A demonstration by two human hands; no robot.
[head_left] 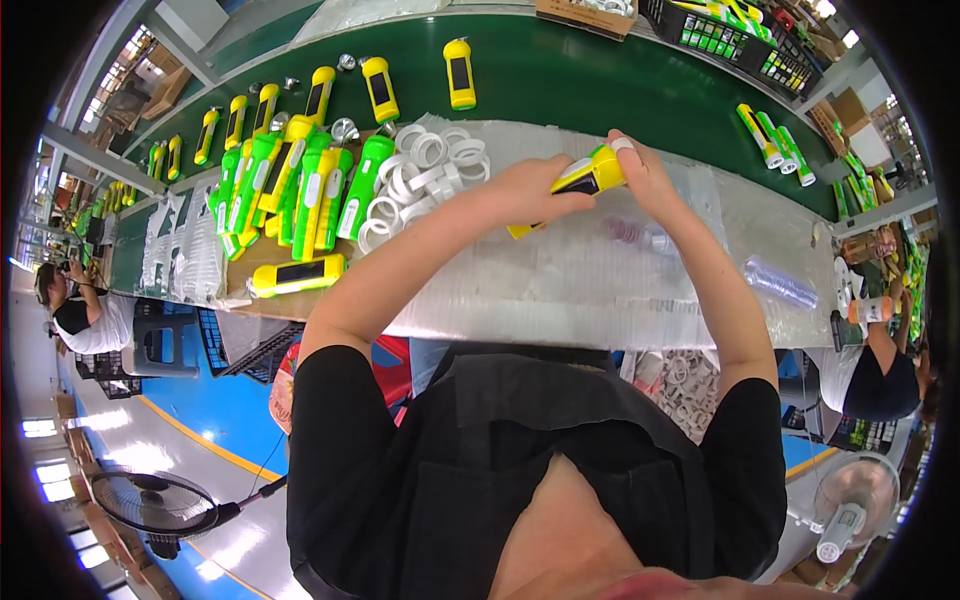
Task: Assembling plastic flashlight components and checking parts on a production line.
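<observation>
On the tabletop [560, 290], a heap of rings [420, 175] lies left of the torch [580, 178] held between both hands. A pile of torches [290, 190] sits left of the rings. Behind them runs the conveyor belt [580, 80], carrying 3 torches [378, 88] in a row.

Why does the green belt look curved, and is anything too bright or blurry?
Head view: the fisheye lens bends the green belt toward the rim; clear plastic sheet glares white; yellow flashlight between both hands stays sharp; corners are black.
</observation>
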